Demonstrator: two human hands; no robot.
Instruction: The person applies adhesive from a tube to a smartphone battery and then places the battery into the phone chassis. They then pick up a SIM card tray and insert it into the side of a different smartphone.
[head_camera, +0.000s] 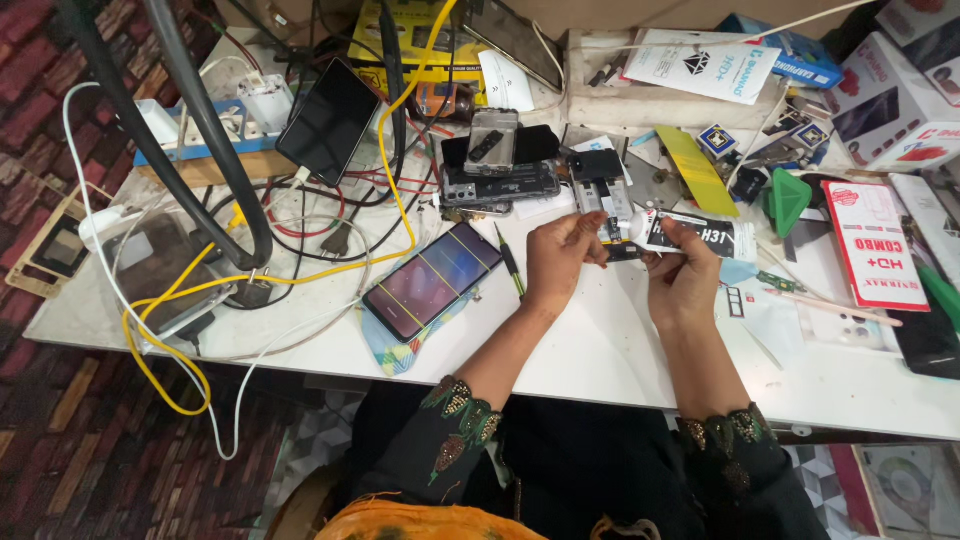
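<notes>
Both hands are up over the middle of the white surface (620, 350), close together. The left hand (560, 255) is closed on a small opened phone part (608, 205), pinched w/ thumb & fingers at its lower end. The right hand (685, 275) is wrapped round a black & white glue tube (695, 235). The tube lies flat, its tip pointing left at the phone part, just beside the left fingers. Can't tell if the tip touches the part.

Just left of the left hand a thin green tool (510, 262) lies on the surface. Next to that is a phone w/ a lit screen (432, 280), tilted, resting on a blue patterned cloth (395, 350). Behind the hands sits an open phone body (500, 185) w/ a smaller piece on top.

Far left: a dark phone (330, 120) leaning up, a yellow cable (165, 360) looping off the edge, a white cable (85, 180), & thick black hoses (200, 130) crossing over.

Right side: a red & white flat pack (880, 245), a green plastic piece (788, 200), a yellow strip (697, 170), & boxes (890, 100) at the back. Lots of small bits lie all over near the back.
</notes>
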